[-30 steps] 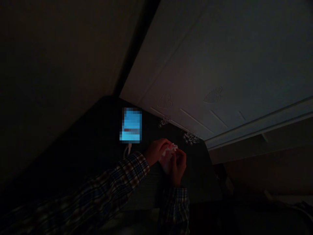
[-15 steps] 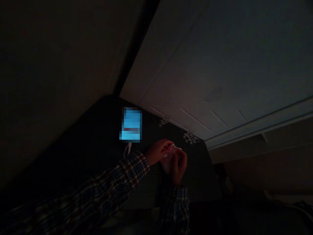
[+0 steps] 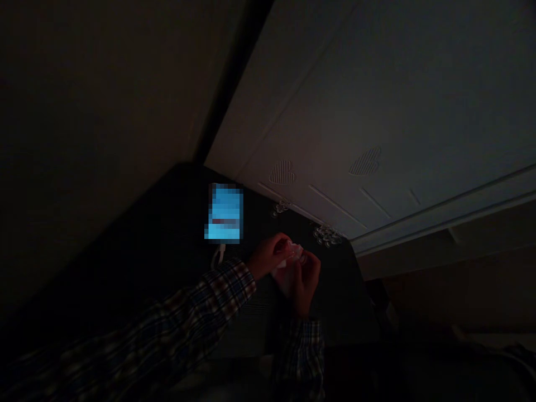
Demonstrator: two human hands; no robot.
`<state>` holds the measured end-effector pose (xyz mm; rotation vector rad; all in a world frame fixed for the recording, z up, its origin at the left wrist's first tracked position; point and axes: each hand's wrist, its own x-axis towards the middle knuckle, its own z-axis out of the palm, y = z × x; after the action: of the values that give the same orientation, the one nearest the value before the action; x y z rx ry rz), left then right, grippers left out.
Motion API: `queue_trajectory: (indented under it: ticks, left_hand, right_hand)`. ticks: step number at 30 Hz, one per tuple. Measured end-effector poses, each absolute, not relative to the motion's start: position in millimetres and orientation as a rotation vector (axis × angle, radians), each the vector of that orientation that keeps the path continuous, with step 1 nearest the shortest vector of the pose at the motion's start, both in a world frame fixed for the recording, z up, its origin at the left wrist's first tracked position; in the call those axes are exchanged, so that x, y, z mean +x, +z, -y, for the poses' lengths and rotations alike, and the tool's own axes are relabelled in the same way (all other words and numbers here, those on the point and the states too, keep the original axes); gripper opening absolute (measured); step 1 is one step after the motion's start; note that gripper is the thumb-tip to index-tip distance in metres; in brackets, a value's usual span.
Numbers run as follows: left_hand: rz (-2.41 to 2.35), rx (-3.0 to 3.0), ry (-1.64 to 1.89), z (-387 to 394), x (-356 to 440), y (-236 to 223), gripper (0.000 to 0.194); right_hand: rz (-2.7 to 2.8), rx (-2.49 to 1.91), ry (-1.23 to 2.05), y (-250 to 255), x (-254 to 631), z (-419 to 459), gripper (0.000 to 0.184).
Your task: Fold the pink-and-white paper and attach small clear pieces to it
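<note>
In dim, reddish light, my left hand [image 3: 270, 254] and my right hand [image 3: 306, 282] are close together above the dark tabletop. Between them is a thin, crinkled, pale pouch [image 3: 285, 278] that looks like soft plastic. Both hands pinch its upper edge, with fingers bent and thumbs toward each other. A small whitish shiny piece [image 3: 295, 250] shows between the fingertips; darkness hides what it is. A red glow lights the fingers and the pouch.
A lit phone [image 3: 225, 215], its screen blurred, lies left of my hands with a white cable [image 3: 218, 257]. Two heaps of small shiny pieces, a smaller heap [image 3: 280, 209] and a larger heap [image 3: 327, 235], lie along a pale panel [image 3: 322, 167] with embossed hearts.
My fingers shift slightly at the pouch's upper edge, and the crinkled edge between them changes shape. My left fingers lift a little. Phone and heaps stay where they were.
</note>
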<state>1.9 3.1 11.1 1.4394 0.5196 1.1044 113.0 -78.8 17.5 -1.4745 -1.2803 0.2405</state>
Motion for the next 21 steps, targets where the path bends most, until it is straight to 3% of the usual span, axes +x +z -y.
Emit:
queue_trajectory:
  ticks: [7,21]
  left_hand:
    - [-0.474,1.345,1.083,-4.0,3.0,9.4,0.029]
    - [-0.502,1.455,1.086,-4.7,3.1,6.9,0.031]
  right_hand:
    - [1.223,-1.472,0.229,16.4,115.7,80.3,0.037]
    - [1.247,-1.643,0.130,15.9,120.4,80.8,0.023]
